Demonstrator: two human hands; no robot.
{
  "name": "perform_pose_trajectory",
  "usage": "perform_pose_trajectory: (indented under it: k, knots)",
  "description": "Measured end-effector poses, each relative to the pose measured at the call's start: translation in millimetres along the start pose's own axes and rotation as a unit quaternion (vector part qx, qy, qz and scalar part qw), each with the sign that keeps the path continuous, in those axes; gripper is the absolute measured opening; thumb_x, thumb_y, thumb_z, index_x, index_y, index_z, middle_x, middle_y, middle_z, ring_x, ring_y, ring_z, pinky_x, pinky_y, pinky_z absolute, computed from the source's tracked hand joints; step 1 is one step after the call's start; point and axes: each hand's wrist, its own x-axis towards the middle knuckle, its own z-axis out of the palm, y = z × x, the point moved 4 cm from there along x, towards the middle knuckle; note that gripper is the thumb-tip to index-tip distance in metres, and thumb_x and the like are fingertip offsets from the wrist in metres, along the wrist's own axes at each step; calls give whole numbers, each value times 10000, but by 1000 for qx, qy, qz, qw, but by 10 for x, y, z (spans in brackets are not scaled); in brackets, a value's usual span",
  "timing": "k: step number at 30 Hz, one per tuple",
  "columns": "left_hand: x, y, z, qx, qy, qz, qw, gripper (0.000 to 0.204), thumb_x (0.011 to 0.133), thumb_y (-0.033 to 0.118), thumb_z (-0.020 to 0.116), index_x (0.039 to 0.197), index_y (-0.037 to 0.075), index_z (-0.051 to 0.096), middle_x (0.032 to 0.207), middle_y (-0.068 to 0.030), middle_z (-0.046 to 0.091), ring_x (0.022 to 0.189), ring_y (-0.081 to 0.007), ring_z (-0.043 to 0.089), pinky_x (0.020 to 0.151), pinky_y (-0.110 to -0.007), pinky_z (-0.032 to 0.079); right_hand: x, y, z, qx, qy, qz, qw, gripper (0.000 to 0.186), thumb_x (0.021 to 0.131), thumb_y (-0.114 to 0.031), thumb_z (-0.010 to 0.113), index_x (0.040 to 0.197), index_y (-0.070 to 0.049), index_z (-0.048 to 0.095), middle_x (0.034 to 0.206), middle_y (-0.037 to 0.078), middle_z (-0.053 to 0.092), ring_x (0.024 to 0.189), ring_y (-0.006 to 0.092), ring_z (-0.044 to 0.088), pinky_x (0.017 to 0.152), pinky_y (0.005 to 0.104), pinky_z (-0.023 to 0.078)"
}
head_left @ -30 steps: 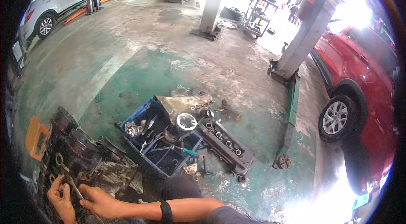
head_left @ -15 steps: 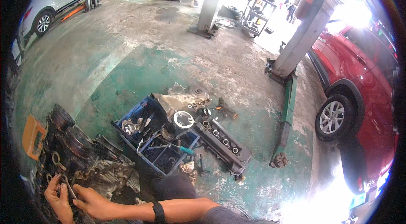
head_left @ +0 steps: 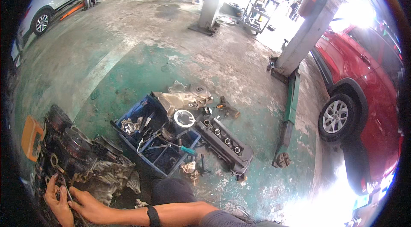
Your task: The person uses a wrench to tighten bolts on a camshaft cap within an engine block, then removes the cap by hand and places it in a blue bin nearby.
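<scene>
At the lower left, my left hand (head_left: 59, 201) and my right hand (head_left: 87, 204) are close together at the side of a dark, oily engine (head_left: 112, 177). Both are closed around a thin, narrow metal piece (head_left: 67, 189), its upper end by my left fingertips and its lower part by my right thumb. Its exact kind cannot be made out. Just above my fingers, a brass-coloured ring-ended part (head_left: 54, 160) rests against the engine. Large dark round parts (head_left: 77, 143) sit on the engine's top.
Beside the engine lies an orange box (head_left: 32, 139). A blue crate (head_left: 159, 171) of tools and parts stands to the right, with a valve cover (head_left: 227, 147) and a metal casing (head_left: 175, 100) beyond. Further right are a lift post (head_left: 299, 38), its green arm (head_left: 293, 103) and a red car (head_left: 368, 73).
My view has shifted slightly. Both hands stay together on the thin metal piece beside the engine, with my right forearm moved a little to the left in the picture.
</scene>
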Motion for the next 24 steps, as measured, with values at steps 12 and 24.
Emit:
perform_pose_trajectory:
  k: [12, 24]
  knots:
    - [18, 91, 23, -17, 13, 53, 998, 313, 888, 97, 560, 1176, -23, 534, 1062, -78, 553, 885, -151, 520, 811, -291, 427, -88, -319, -239, -10, 27, 25, 999, 248, 858, -134, 549, 1006, 48, 470, 842, 204, 530, 783, 297, 517, 695, 413, 412]
    - [-99, 193, 53, -25, 37, 31, 999, 317, 866, 55, 600, 1168, 8, 518, 1103, -79, 532, 945, -159, 499, 835, -290, 417, -120, -639, -794, 99, -96, 175, 975, 273, 870, -174, 548, 1029, 48, 544, 781, 24, 551, 725, 94, 490, 658, 252, 410]
